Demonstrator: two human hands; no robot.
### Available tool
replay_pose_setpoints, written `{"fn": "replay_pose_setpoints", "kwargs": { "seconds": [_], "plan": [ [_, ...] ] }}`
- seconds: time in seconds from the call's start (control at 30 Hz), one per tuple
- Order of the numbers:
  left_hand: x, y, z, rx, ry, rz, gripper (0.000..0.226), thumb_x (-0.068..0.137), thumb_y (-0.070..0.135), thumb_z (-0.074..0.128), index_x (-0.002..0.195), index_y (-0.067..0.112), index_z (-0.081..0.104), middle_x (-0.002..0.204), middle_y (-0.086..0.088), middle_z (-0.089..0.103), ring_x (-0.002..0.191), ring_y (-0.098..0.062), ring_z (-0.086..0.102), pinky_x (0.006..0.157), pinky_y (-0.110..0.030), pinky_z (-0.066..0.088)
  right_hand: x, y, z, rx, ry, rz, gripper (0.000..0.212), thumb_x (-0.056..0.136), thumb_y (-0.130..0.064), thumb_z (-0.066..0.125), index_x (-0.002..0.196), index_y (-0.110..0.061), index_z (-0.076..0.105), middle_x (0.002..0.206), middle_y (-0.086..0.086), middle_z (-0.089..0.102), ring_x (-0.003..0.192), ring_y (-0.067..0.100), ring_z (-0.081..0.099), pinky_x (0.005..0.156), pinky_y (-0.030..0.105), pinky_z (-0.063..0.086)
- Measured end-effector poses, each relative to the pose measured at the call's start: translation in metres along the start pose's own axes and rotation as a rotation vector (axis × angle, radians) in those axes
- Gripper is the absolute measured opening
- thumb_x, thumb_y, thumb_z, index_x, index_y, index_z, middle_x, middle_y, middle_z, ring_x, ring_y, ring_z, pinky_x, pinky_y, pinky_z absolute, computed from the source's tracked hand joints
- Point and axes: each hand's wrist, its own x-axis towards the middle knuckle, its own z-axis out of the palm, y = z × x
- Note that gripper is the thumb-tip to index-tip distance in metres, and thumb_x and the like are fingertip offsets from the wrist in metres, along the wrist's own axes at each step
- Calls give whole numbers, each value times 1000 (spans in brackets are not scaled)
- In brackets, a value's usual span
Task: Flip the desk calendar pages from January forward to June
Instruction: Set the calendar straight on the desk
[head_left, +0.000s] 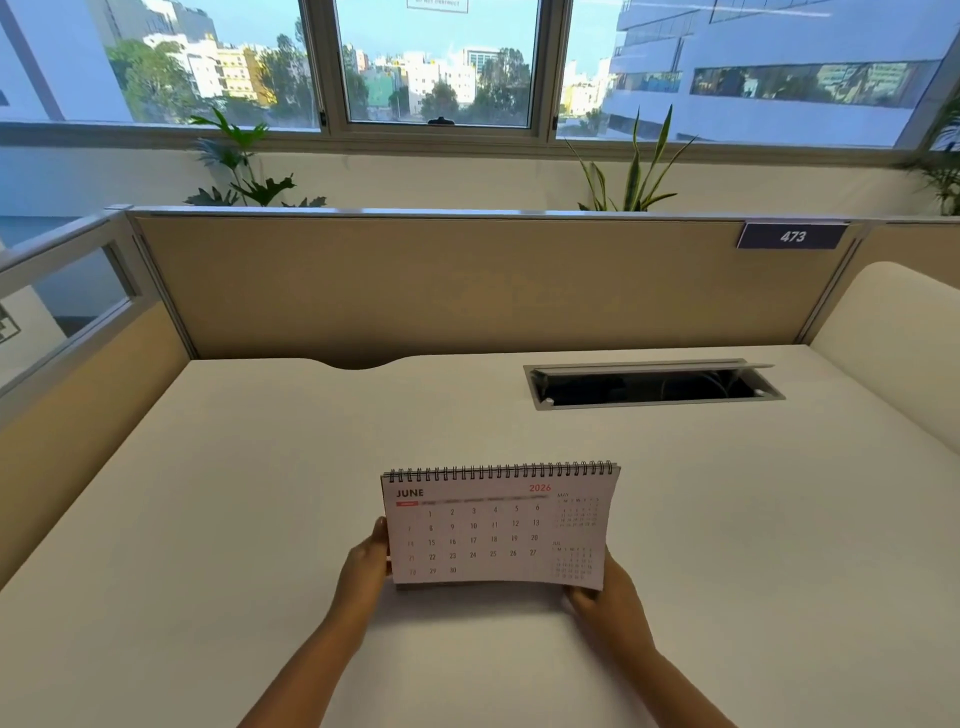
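Observation:
A spiral-bound desk calendar (498, 525) stands upright on the white desk (260, 519), near its front middle. Its facing page reads JUNE 2026, with small May and July grids on the right. My left hand (366, 564) grips the calendar's lower left edge, thumb on the page side. My right hand (605, 595) holds the lower right corner from below. The calendar's base and back pages are hidden behind the front page.
An open cable hatch (652, 385) is sunk into the desk at the back right. A tan partition (467, 286) with a "473" tag (792, 236) closes the back; a glass side panel (62, 312) stands left, a cream divider (893, 332) right. Plants sit behind.

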Motion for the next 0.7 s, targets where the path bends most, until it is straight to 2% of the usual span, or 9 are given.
{"fn": "replay_pose_setpoints", "kwargs": {
  "seconds": [0.07,0.17,0.23,0.3,0.37,0.5,0.53,0.63,0.7],
  "plan": [
    [2,-6,0,35,-63,-25,41,96,40,26,79,30,61,80,1,67,78,-19,61,73,-29,43,8,-2,-5,18,-58,6,33,77,-13,65,92,-39,53,93,-14,65,82,-3,62,61,11,49],
    [3,-15,1,65,-191,-55,30,97,25,33,87,27,61,78,3,68,74,-13,63,53,-15,47,18,-1,-10,29,-105,14,33,79,-16,67,101,-36,52,97,-20,62,83,-10,60,63,4,47],
    [5,-17,1,86,-199,-59,28,96,19,35,86,25,60,77,2,68,72,-12,63,45,-10,46,21,1,-10,31,-109,9,33,78,-18,70,101,-34,53,94,-24,61,82,-12,60,62,4,47],
    [10,-16,1,93,-170,-58,26,96,19,35,89,22,60,78,1,67,71,-12,62,46,-10,45,21,2,-8,17,-94,10,29,76,-19,72,98,-32,56,88,-24,63,81,-8,63,61,7,49],
    [18,-15,0,93,-134,-41,24,96,17,35,97,18,59,84,0,66,73,-11,61,51,-10,44,21,3,-5,-14,-73,-3,24,77,-17,70,97,-25,60,85,-18,66,78,4,65,62,14,51],
    [31,-28,-8,275,-73,75,32,94,11,38,118,16,59,106,-7,65,95,-23,59,78,-24,45,18,1,-1,-120,-30,-69,16,81,-17,59,97,-20,59,86,-2,68,74,13,61,66,28,51],
    [31,-32,-9,355,-48,141,34,92,6,40,118,14,60,105,-8,67,92,-23,58,78,-26,45,17,1,0,-140,-20,-73,16,82,-20,57,98,-20,58,89,-2,67,77,14,61,68,31,52],
    [32,-45,-8,572,38,339,41,84,-8,45,110,15,67,83,-7,70,70,-19,51,61,-17,40,16,3,2,-146,-4,-56,18,83,-23,58,101,-22,57,94,-4,67,83,14,62,73,34,55],
    [31,-51,-7,617,76,369,35,83,-7,48,101,14,69,79,-7,65,70,-22,52,60,-20,41,16,3,2,-144,-2,-52,19,83,-22,60,102,-24,55,96,-6,67,85,14,63,75,32,55]
  ]
}}
